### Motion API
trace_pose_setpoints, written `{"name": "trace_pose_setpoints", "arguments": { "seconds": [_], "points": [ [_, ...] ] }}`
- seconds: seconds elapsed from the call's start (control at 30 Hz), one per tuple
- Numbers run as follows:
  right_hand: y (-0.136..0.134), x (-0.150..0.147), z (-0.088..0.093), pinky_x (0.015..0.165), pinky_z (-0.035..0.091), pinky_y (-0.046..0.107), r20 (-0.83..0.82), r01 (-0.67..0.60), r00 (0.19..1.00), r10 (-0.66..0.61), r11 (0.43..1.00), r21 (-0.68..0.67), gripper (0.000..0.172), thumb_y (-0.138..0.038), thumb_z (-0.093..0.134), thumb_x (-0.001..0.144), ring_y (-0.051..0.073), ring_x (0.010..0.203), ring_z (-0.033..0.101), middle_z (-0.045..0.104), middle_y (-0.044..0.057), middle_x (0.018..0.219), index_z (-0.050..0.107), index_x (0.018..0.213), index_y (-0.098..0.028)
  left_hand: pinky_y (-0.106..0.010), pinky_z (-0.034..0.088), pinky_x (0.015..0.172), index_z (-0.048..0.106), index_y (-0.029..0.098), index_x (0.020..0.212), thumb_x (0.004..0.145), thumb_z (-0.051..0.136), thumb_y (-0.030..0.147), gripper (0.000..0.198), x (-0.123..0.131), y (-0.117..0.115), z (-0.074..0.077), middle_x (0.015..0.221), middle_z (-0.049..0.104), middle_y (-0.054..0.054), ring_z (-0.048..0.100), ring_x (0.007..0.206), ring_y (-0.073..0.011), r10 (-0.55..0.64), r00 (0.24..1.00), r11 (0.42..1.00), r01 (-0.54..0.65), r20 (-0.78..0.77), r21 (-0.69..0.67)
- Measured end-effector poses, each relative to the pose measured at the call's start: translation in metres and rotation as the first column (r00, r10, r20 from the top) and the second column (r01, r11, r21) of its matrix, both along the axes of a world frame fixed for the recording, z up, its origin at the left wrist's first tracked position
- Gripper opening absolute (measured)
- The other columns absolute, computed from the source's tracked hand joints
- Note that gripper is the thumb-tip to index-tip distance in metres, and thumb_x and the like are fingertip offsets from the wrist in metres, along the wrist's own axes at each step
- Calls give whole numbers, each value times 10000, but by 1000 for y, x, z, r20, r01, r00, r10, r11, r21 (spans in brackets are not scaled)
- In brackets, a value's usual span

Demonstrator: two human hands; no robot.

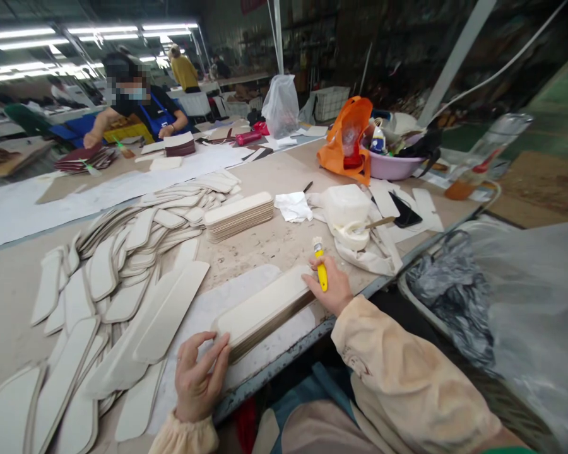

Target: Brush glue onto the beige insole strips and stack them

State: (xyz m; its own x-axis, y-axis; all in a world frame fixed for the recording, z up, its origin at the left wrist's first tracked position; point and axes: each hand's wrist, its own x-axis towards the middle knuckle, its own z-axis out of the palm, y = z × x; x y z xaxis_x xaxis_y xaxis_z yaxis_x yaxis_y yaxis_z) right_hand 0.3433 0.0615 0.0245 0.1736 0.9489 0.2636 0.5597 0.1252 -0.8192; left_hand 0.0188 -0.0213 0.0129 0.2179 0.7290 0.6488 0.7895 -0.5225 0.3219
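A stack of flat cream pieces with rounded ends [262, 309] lies on the table's near edge. My left hand [199, 378] presses its near end, fingers spread against the stack. At the far end sits my right hand [331, 287], closed round a yellow-handled brush [320, 265] that points up and away. A white glue tub [348, 211] with a stick in it stands just beyond the brush.
Many loose cream pieces [113, 277] fan out on the left, with a second stack [239, 215] behind. An orange bag [348, 139], a purple bowl [392, 165] and a plastic-lined bin [459, 290] are on the right. Another person [137, 104] works at the far left.
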Motion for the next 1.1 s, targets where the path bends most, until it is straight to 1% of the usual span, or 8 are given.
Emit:
{"name": "trace_pose_setpoints", "arguments": {
  "seconds": [0.27, 0.47, 0.6, 0.7, 0.83, 0.9, 1.0, 1.1],
  "points": [
    [-1, 0, 3, 803, 490, 420, 43, -18, 999, 17, 1000, 2, 255, -309, 634, 759, 278, 912, 656, 682, 49, 1044, 468, 946, -259, -387, 457, 815, 668, 280, 1102, 781, 649, 123, 358, 0, 0, 0, 1044, 584, -69, 582, 931, -214, -11, 1000, 1000, 11, -1, 16],
    [-3, -2, 4, 824, 486, 419, 13, -21, 1000, 20, 998, 62, 260, -303, 641, 760, 274, 939, 648, 681, 53, 1060, 467, 949, -263, -394, 461, 816, 670, 287, 1094, 781, 648, 129, 351, 0, 2, -2, 1039, 587, -67, 586, 923, -216, -7, 1000, 1000, 8, -3, 23],
    [-6, -6, 7, 859, 486, 426, -84, -31, 996, 43, 991, 133, 265, -274, 631, 774, 268, 990, 645, 673, 64, 1112, 437, 954, -266, -406, 463, 843, 662, 292, 1099, 782, 644, 128, 357, 1, 0, -1, 1032, 584, -64, 581, 940, -219, -11, 1000, 999, 11, -15, 35],
    [-8, -10, 10, 811, 509, 397, -193, -62, 977, 95, 983, 170, 288, -270, 636, 783, 232, 910, 655, 655, 68, 1168, 410, 961, -271, -425, 461, 888, 637, 281, 1141, 794, 637, 155, 368, 1, 0, 4, 1076, 580, -75, 576, 992, -232, 4, 1000, 1000, -3, -18, 12],
    [-6, -15, 21, 723, 511, 349, -339, -124, 922, 187, 972, 200, 339, -320, 662, 783, 177, 784, 616, 623, 61, 1225, 377, 962, -272, -479, 433, 970, 551, 241, 1264, 805, 642, 281, 470, 3, 12, 23, 1202, 573, -119, 545, 1123, -281, 94, 996, 993, -94, -8, -77],
    [-3, -18, 31, 686, 501, 326, -418, -154, 877, 237, 963, 221, 366, -336, 677, 777, 153, 727, 586, 619, 50, 1228, 363, 953, -273, -506, 405, 1015, 495, 223, 1320, 807, 638, 351, 547, 9, 25, 38, 1272, 562, -133, 511, 1198, -296, 128, 992, 974, -124, 7, -191],
    [2, -23, 50, 623, 480, 299, -519, -202, 796, 312, 945, 259, 381, -346, 691, 769, 127, 647, 543, 627, 33, 1206, 356, 937, -276, -503, 389, 1045, 465, 216, 1344, 816, 617, 399, 579, 24, 49, 62, 1334, 553, -124, 496, 1247, -284, 71, 995, 908, -33, 74, -419],
    [9, -27, 72, 572, 453, 279, -573, -275, 714, 403, 914, 299, 378, -345, 695, 764, 120, 618, 532, 639, 26, 1166, 359, 923, -276, -450, 462, 951, 589, 208, 1212, 779, 649, 421, 487, 45, 71, 84, 1167, 663, -98, 601, 1078, -265, -41, 987, 815, 123, 155, -567]
  ]
}}
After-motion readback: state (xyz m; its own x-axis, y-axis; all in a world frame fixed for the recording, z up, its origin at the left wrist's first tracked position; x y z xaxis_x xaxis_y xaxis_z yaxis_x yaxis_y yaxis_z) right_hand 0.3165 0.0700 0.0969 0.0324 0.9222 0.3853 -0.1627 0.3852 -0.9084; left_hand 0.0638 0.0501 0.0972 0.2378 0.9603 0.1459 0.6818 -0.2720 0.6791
